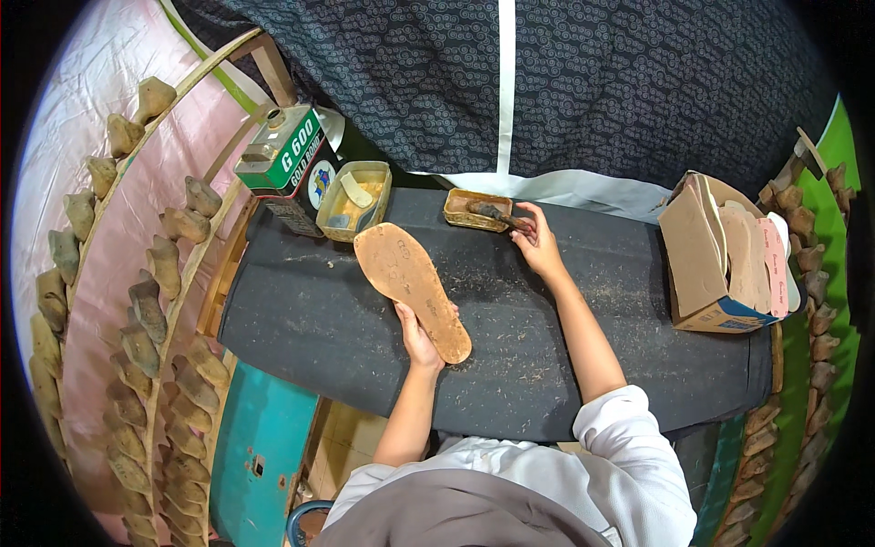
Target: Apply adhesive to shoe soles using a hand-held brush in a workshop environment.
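Observation:
My left hand (417,339) is closed around the narrow heel end of a brown shoe insole (394,263), held above the table with its wide toe end pointing away to the left. Faint marks show on the insole's upper face. Farther right, my right hand (540,244) grips the end of a dark, crusted brush (495,214) between thumb and fingers. The brush's other end lies over a small yellowish rectangular tray (452,219), stained brown inside. Whether the bristles touch the tray's bottom I cannot tell.
A green and black metal can (287,155) stands back left, beside a yellowish tub (342,233) holding flat pieces. On the right, a cardboard box (694,244) holds upright insoles. Scraps dot the dark table cover (538,365). Racks of wooden shoe lasts (146,310) flank both sides.

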A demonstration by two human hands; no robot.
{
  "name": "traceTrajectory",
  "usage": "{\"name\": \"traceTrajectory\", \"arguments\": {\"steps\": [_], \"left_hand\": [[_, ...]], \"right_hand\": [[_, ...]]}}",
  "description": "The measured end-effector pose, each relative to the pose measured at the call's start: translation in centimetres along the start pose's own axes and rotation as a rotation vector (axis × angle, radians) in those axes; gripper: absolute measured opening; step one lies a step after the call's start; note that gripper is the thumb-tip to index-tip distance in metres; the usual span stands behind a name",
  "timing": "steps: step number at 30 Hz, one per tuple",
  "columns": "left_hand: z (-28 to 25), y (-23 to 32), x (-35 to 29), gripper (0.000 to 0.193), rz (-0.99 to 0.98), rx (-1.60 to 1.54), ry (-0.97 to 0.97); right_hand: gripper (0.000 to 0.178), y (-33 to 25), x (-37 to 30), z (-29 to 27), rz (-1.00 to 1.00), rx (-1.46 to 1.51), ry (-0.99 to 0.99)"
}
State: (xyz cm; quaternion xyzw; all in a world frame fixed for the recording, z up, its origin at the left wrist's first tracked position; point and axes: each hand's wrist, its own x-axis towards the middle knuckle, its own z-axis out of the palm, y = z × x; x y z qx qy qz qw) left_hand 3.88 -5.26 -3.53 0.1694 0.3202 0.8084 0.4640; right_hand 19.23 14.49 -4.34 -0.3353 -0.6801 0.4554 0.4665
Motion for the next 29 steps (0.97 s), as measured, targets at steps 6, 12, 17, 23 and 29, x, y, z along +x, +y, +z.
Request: {"name": "traceTrajectory", "arguments": {"steps": [6, 12, 17, 23, 29], "left_hand": [[-1.0, 0.0, 0.0, 0.05, -0.007, -0.013, -0.079], [0.7, 2.8, -3.5, 0.05, 0.045, 0.016, -0.093], [0.7, 4.0, -7.5, 0.046, 0.131, -0.004, -0.116], [-0.6, 5.4, -15.4, 0.049, 0.131, -0.113, -0.103], [-5.3, 9.5, -23.6, 0.056, 0.209, 0.017, -0.005]], "right_hand": [[0.057, -2.5, -2.8, 0.7, 0.062, 0.007, 0.104], [0.051, -9.8, -9.2, 1.3, -0.256, -0.345, 0.347], [0.076, -16.3, -18.5, 5.2, -0.11, -0.216, -0.163], [0.076, -17.8, -25.9, 8.4, -0.176, -0.293, -0.231], [0.067, -20.0, -31.7, 7.8, -0.098, -0.266, -0.369]]}}
